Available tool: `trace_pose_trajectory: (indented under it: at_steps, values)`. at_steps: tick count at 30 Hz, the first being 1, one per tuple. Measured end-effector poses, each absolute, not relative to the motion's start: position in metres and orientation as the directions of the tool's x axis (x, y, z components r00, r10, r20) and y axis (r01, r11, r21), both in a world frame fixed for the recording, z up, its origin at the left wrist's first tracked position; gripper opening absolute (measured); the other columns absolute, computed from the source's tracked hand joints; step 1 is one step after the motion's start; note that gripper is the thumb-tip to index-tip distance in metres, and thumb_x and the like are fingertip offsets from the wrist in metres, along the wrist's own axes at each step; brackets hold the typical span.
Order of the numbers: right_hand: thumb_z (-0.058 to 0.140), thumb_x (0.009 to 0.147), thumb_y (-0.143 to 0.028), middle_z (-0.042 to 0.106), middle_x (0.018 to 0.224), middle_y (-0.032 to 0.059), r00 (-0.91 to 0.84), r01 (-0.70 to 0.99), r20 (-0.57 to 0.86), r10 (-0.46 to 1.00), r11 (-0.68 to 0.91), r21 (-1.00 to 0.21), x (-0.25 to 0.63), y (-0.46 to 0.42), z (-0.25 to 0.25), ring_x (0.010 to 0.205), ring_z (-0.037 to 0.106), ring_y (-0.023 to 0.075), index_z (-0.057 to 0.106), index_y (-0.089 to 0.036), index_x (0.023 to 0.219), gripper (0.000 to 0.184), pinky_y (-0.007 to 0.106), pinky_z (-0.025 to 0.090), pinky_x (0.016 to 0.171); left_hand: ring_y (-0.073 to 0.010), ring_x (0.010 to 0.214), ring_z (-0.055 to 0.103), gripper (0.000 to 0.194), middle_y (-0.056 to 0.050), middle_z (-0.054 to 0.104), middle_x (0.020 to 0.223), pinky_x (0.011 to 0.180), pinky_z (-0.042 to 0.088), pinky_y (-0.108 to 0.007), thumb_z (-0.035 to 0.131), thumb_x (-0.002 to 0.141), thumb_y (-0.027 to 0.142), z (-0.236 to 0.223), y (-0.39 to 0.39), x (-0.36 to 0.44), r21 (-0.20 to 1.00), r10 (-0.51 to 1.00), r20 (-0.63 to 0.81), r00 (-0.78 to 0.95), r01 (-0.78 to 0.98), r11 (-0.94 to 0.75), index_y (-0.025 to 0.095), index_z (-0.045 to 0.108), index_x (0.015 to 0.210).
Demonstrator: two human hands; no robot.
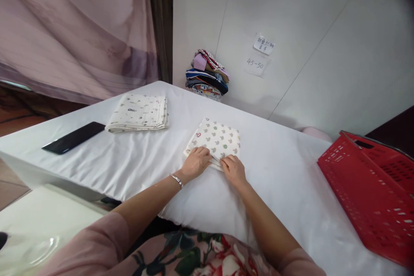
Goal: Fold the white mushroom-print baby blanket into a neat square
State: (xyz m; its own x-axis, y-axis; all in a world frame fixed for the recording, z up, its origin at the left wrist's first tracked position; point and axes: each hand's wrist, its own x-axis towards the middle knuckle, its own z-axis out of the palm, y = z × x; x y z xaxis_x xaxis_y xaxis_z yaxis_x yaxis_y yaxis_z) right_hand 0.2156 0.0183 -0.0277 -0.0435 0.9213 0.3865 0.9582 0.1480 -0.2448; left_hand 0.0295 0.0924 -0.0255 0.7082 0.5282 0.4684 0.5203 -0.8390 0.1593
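A white cloth (217, 138) printed with small grey, green and red motifs lies folded into a compact square on the white-covered table. My left hand (196, 163) pinches its near edge at the left, fingers closed on the fabric. At the right of that same edge, my right hand (233, 170) grips the cloth between thumb and fingers. The layers between the two hands look slightly parted. A second folded cloth (139, 113), white with small dark prints, rests farther back to the left, away from both hands.
A black phone (74, 137) lies at the table's left. On the right stands a red plastic basket (365, 189). Behind the table is a pile of folded fabrics (207, 75) by the wall, where paper notes (255, 64) hang. The white tablecloth (278, 172) is wrinkled.
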Motion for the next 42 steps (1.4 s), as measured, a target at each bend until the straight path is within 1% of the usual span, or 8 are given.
trace_pose_trajectory:
  at_steps: [4,8,14,18,23,28,34,42]
  values:
    - [0.041,0.092,-0.028,0.060,0.084,0.0016,-0.034,0.956,0.369,0.929,0.138,-0.258,0.215,0.019,-0.027,0.082,0.051,0.0142,0.065,-0.024,0.087,0.025,0.024,0.036,0.070,-0.0200,0.090,0.046,0.010,-0.005,0.055,0.092,0.078,0.035,-0.035,0.056,0.082,0.024,-0.020,0.093,0.034,0.192,0.564,0.420,0.711,0.537,-0.821,0.021,0.065,0.086]
    - [0.040,0.092,-0.029,0.059,0.083,0.0021,-0.018,0.958,0.351,0.936,0.116,-0.260,0.214,0.020,-0.026,0.082,0.051,0.0146,0.066,-0.024,0.086,0.027,0.024,0.037,0.070,-0.0195,0.088,0.046,0.016,-0.005,0.054,0.093,0.075,0.034,-0.035,0.049,0.086,0.024,-0.015,0.093,0.037,0.204,0.587,0.408,0.699,0.556,-0.805,0.021,0.064,0.084]
    - [0.044,0.091,-0.033,0.060,0.085,0.0019,-0.022,0.950,0.354,0.935,0.130,-0.284,0.215,0.018,-0.026,0.083,0.051,0.0147,0.065,-0.024,0.094,0.023,0.024,0.037,0.071,-0.0191,0.084,0.047,0.021,-0.006,0.054,0.091,0.073,0.034,-0.034,0.043,0.086,0.014,-0.014,0.099,0.040,0.075,0.514,0.363,0.777,0.526,-0.847,0.018,0.062,0.078]
    - [0.044,0.091,-0.030,0.060,0.084,0.0017,-0.010,0.944,0.364,0.931,0.129,-0.305,0.215,0.019,-0.027,0.083,0.051,0.0145,0.066,-0.024,0.092,0.023,0.024,0.038,0.071,-0.0194,0.086,0.047,0.021,-0.006,0.055,0.094,0.075,0.036,-0.034,0.041,0.086,0.012,-0.015,0.098,0.041,0.041,0.479,0.398,0.782,0.507,-0.861,0.017,0.059,0.078]
    - [0.043,0.091,-0.026,0.060,0.086,0.0025,0.004,0.938,0.402,0.916,0.135,-0.318,0.213,0.015,-0.028,0.084,0.051,0.0151,0.066,-0.024,0.095,0.024,0.025,0.038,0.073,-0.0205,0.099,0.046,0.024,-0.009,0.054,0.109,0.085,0.036,-0.036,0.036,0.086,0.008,-0.025,0.093,0.034,0.063,0.439,0.483,0.758,0.470,-0.881,0.016,0.058,0.086]
    - [0.047,0.088,-0.029,0.060,0.091,0.0050,-0.097,0.959,0.391,0.915,0.191,-0.209,0.209,0.011,-0.026,0.087,0.050,0.0180,0.064,-0.023,0.104,0.024,0.029,0.038,0.075,-0.0188,0.091,0.051,0.025,-0.008,0.058,0.099,0.084,0.037,-0.036,0.035,0.087,0.008,-0.038,0.093,0.030,0.097,0.449,0.483,0.752,0.464,-0.881,0.016,0.059,0.090]
    - [0.045,0.089,-0.027,0.059,0.095,0.0065,-0.136,0.969,0.364,0.921,0.200,-0.145,0.205,0.014,-0.023,0.090,0.049,0.0197,0.062,-0.022,0.106,0.024,0.031,0.037,0.075,-0.0183,0.086,0.052,0.024,-0.007,0.059,0.091,0.082,0.037,-0.036,0.034,0.087,0.008,-0.040,0.094,0.032,0.124,0.460,0.511,0.726,0.468,-0.875,0.017,0.057,0.091]
    - [0.038,0.090,-0.019,0.060,0.087,0.0060,-0.181,0.942,0.431,0.884,0.282,-0.182,0.208,0.015,-0.035,0.083,0.051,0.0191,0.063,-0.019,0.100,0.027,0.032,0.038,0.073,-0.0171,0.082,0.052,0.020,-0.005,0.059,0.084,0.082,0.037,-0.035,0.036,0.089,0.013,-0.042,0.090,0.029,0.128,0.469,0.512,0.719,0.476,-0.870,0.016,0.055,0.087]
